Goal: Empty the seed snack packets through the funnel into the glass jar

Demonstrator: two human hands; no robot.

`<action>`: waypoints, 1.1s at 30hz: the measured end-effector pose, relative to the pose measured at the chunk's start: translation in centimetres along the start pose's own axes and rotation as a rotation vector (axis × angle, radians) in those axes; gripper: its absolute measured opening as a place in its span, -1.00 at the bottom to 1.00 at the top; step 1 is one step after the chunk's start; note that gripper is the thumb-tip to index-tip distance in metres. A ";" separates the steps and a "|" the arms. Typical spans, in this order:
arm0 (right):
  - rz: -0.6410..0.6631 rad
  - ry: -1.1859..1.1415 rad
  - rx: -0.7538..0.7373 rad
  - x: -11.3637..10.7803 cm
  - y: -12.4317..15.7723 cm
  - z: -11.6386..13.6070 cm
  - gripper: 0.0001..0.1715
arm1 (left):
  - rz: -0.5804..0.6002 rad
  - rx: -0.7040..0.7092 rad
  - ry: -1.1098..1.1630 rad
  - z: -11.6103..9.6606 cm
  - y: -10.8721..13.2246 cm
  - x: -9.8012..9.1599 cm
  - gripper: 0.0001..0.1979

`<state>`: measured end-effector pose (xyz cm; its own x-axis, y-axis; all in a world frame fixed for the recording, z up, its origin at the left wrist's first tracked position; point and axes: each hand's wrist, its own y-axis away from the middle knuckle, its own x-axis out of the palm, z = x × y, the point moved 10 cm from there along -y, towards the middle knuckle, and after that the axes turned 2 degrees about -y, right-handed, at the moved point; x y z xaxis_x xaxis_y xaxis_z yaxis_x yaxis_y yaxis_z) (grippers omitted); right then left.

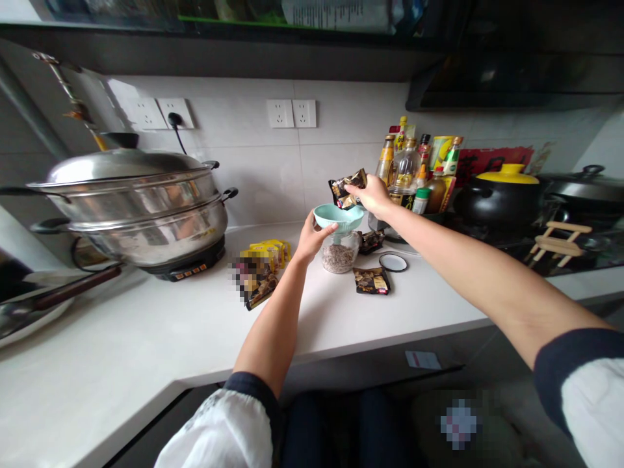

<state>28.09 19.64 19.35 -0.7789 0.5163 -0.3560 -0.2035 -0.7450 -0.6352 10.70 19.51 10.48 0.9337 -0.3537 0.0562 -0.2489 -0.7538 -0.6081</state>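
My left hand (312,237) grips the rim of a mint-green funnel (340,218) that sits over the mouth of a clear jar (340,257). Greyish-brown bits fill the lower part of the jar. Above the funnel, my right hand (374,195) holds a small black-and-gold packet (348,188), tilted over it. Whether anything is falling from the packet I cannot tell. On the counter by the jar lie another black packet (372,281) and a round lid (393,262) with a dark rim. More dark packaging (371,241) rests behind the jar.
Yellow and dark packets (263,260) lie left of my left forearm. A large steel steamer (141,195) stands at the left. Sauce bottles (407,162) crowd the back right, near a black pot (502,201) with a yellow lid and a small wooden stool-shaped rack (558,244).
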 end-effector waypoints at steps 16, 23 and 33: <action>-0.033 0.033 -0.002 -0.7 0.1 0.4 -0.63 | 0.005 -0.014 0.000 0.3 0.0 -0.1 -0.35; -0.045 0.014 0.006 -0.8 0.3 0.2 -0.61 | 0.008 -0.005 -0.015 0.0 0.0 0.0 -0.37; -0.038 -0.021 0.017 -0.4 0.4 -0.5 -0.63 | 0.015 -0.011 -0.014 0.1 0.0 0.1 -0.37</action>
<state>28.62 19.34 18.84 -0.7828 0.5353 -0.3174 -0.2429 -0.7324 -0.6361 10.78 19.48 10.43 0.9333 -0.3572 0.0364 -0.2653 -0.7545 -0.6003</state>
